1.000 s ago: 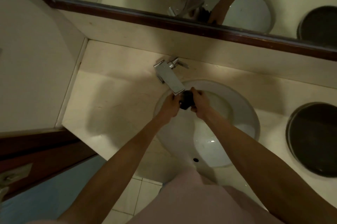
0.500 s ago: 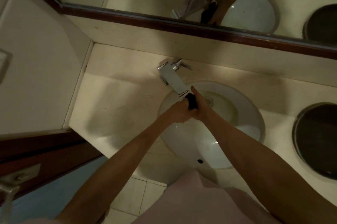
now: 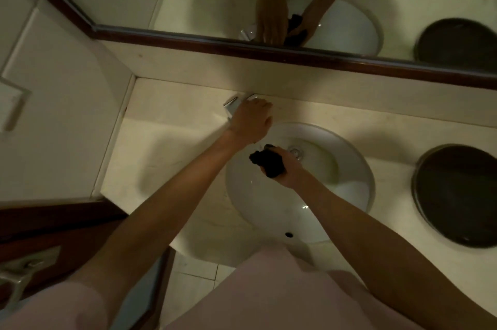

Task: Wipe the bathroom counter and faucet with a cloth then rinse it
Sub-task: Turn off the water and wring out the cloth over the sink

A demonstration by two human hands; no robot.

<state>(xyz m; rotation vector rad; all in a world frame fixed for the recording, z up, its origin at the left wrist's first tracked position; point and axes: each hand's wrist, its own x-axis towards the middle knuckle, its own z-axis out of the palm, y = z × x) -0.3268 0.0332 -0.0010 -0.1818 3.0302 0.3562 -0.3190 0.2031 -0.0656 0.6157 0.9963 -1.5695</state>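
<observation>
My right hand (image 3: 289, 171) is closed around a bunched dark cloth (image 3: 269, 161) above the white oval sink basin (image 3: 349, 187), just left of the drain (image 3: 295, 153). My left hand (image 3: 251, 122) lies on top of the chrome faucet (image 3: 231, 107) at the back of the cream counter (image 3: 166, 141). It covers the handle and most of the spout, so only the faucet's left corner shows. Whether its fingers grip the handle is hidden.
A dark round lid or bin opening (image 3: 457, 192) sits in the counter at the right. A wood-framed mirror (image 3: 269, 50) runs along the back wall. A side wall (image 3: 67, 114) borders the counter on the left, with a door handle (image 3: 16, 276) at lower left.
My left hand let go of the cloth and moved back onto the faucet. My right hand kept the cloth and drew a little away from the spout. The camera shifted nearer.
</observation>
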